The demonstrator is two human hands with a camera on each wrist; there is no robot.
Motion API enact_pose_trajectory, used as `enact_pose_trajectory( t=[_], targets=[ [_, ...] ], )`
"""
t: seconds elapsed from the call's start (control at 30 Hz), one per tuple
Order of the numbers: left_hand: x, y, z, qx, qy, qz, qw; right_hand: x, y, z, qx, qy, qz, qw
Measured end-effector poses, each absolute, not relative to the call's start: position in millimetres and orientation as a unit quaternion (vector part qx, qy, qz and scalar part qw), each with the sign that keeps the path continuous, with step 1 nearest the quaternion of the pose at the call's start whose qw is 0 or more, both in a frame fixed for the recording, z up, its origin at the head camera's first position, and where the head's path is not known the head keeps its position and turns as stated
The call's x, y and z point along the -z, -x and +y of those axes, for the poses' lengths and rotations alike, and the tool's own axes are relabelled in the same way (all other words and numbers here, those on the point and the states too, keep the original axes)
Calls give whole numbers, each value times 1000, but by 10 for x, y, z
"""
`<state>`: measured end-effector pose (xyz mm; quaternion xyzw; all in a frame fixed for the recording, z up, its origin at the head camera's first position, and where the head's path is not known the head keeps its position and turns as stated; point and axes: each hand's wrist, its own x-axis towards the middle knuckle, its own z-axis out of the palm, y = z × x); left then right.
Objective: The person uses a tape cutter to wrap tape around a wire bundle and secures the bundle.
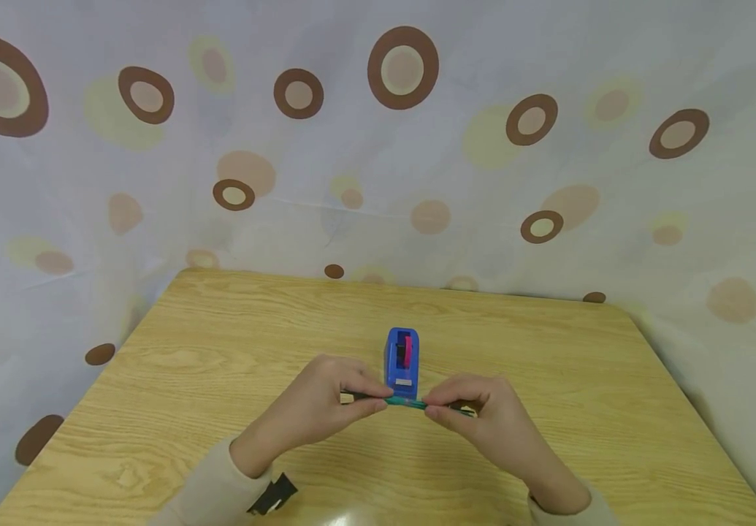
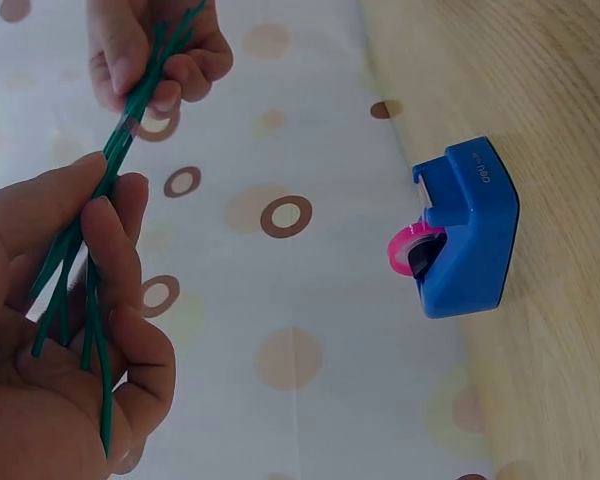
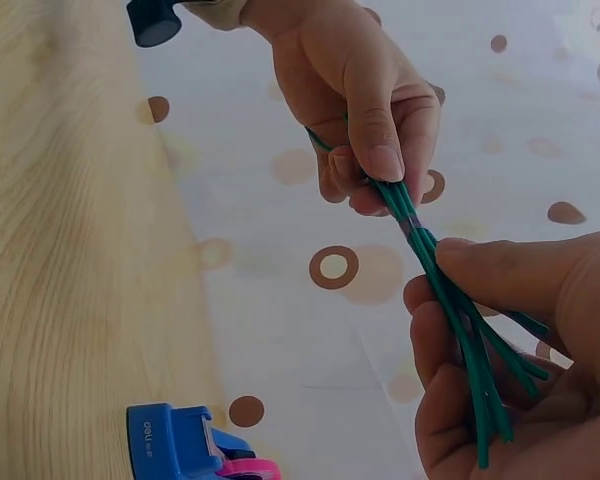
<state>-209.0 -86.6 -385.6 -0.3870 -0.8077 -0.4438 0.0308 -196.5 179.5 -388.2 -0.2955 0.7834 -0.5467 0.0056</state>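
A bundle of thin green stem-like strands is held level above the table by both hands. My left hand pinches one end between thumb and fingers; my right hand pinches the other. Between the hands, a narrow shiny band, which looks like clear tape, circles the strands. Loose ends fan out over each palm in the wrist views. Just beyond the bundle stands a blue tape dispenser with a pink roll core. The fingers partly hide the strands.
The wood-grain table spreads around the dispenser. A pale curtain with brown ring patterns hangs behind and at both sides. By the left sleeve is a black strap-like piece.
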Motion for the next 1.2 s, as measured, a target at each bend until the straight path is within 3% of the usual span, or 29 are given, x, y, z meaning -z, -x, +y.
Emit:
enact_pose_trajectory(
  t=[0.33, 0.6, 0.97, 1.2],
  targets=[
    [3972, 2057, -905, 459, 389, -798, 35, 4000, 1911, 1793, 504, 291, 813, -23],
    [4066, 2030, -930, 453, 396, -799, 16, 4081, 1850, 1792, 487, 277, 828, -16],
    [4198, 1989, -978, 425, 380, -820, -49, 4257, 1803, 1780, 476, 262, 838, 39],
    [4291, 1937, -987, 406, 378, -828, -82, 4358, 1764, 1779, 483, 242, 835, 110]
  ],
)
